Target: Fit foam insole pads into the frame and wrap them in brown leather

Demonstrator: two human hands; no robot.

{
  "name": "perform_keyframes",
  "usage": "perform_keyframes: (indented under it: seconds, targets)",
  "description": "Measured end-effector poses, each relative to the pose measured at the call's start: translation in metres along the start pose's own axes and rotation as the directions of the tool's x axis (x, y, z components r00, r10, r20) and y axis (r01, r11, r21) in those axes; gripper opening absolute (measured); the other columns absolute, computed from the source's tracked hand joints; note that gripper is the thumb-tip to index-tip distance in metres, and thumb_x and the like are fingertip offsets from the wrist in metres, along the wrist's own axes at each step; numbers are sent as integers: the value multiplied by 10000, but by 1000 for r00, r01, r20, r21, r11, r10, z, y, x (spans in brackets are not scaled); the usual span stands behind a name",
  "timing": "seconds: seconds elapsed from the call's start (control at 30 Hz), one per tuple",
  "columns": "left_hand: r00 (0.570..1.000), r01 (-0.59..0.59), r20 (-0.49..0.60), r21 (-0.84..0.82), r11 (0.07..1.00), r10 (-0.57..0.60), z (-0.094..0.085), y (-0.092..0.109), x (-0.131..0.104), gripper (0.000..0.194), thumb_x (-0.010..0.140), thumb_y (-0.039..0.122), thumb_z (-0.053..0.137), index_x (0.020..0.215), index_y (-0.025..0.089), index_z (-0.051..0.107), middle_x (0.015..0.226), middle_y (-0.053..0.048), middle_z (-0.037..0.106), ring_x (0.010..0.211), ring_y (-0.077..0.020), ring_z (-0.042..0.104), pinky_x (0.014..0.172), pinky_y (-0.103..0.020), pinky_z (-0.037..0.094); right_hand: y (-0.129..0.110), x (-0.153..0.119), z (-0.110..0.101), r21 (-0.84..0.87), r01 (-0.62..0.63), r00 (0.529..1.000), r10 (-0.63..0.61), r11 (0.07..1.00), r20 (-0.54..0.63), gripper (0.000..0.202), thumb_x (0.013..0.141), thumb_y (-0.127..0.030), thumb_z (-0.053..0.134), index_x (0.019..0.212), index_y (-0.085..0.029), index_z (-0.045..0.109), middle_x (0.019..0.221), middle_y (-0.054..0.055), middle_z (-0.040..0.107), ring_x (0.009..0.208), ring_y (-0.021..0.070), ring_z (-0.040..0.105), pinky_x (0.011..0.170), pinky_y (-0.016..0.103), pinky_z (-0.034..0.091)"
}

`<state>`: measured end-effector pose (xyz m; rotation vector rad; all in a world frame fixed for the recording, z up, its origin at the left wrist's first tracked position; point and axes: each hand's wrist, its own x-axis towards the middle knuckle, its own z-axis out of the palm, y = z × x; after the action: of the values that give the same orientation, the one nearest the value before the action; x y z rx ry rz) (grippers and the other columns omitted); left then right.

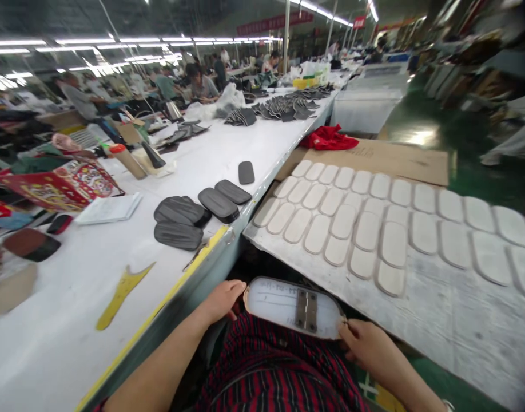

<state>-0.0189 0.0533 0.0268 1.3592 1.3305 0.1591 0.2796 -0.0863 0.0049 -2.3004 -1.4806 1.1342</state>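
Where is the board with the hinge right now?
In the head view, the board is low, near the centre, held at its ends between the left hand and right hand, by the striped garment.

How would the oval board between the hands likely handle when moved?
Probably stiff: the oval board shows no sag between left hand and right hand. Rolling seems unlikely, as it's flat. The off-centre hinge may make the right end heavier.
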Motion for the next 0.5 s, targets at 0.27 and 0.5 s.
perform_keyframes:
  seconds: [0.27, 0.5]
  targets:
    - [996, 7, -85, 77, 997, -1, 9, -10, 9, 202, 736, 286, 430, 618, 148, 520, 461, 22, 480, 416, -108, 506, 391, -215, 462, 8, 2, 4, -44, 107, 994, -107, 993, 9, 299, 836, -293, 349, 660, -196, 571, 699, 65, 643, 623, 172, 594, 526, 226, 375]
    - [989, 43, -144, 4, 999, -42, 15, -11, 5, 269, 772, 350, 389, 666, 146, 529, 520, 14, 495, 459, -111, 506, 388, -207, 447, -1, -3, -3, -68, 106, 994, -104, 992, 24, 354, 864, -347, 317, 664, -190, 563, 678, 69, 629, 630, 184, 597, 547, 239, 377]
